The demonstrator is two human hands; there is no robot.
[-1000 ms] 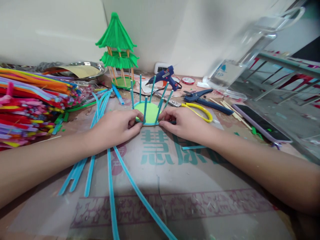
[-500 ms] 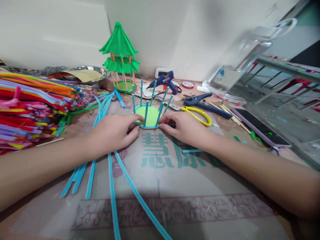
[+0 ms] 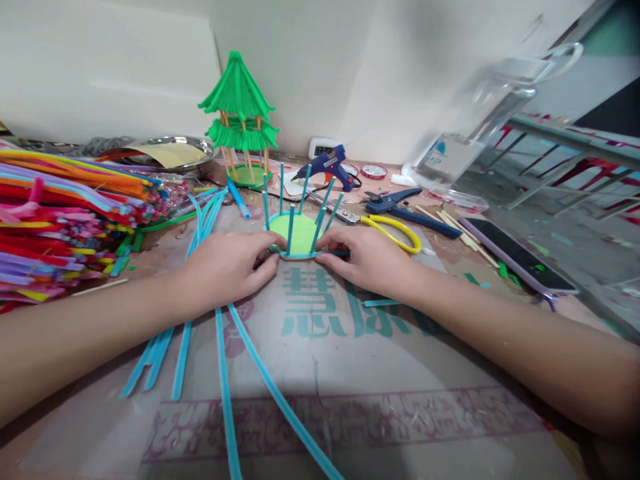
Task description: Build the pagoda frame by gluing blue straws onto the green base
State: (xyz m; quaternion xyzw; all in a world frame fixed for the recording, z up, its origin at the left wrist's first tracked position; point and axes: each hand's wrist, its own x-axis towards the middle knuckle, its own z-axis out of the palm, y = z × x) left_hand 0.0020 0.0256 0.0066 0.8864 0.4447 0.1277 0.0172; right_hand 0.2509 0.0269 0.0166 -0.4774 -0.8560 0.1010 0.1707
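Observation:
A light green round disc (image 3: 299, 233) lies flat on the table, ringed by a blue pipe cleaner, with several blue sticks standing up around its rim. My left hand (image 3: 227, 267) pinches the disc's near left edge and the blue pipe cleaner there. My right hand (image 3: 367, 257) presses the pipe cleaner against the disc's near right edge. Several loose blue pipe cleaners (image 3: 220, 347) fan out on the table under my left forearm. A short blue piece (image 3: 383, 302) lies beside my right wrist.
A finished green pagoda model (image 3: 241, 113) stands behind the disc. A blue glue gun (image 3: 327, 163), yellow-handled scissors (image 3: 395, 230), blue pliers (image 3: 405, 207), wooden sticks and a phone (image 3: 517, 253) lie at right. A pile of coloured pipe cleaners (image 3: 65, 213) fills the left. A clear jug (image 3: 480, 113) stands at back right.
Both hands stay on the disc's near edge; the fingers have shifted slightly along the rim. The view has tilted a little, so everything sits lower in frame.

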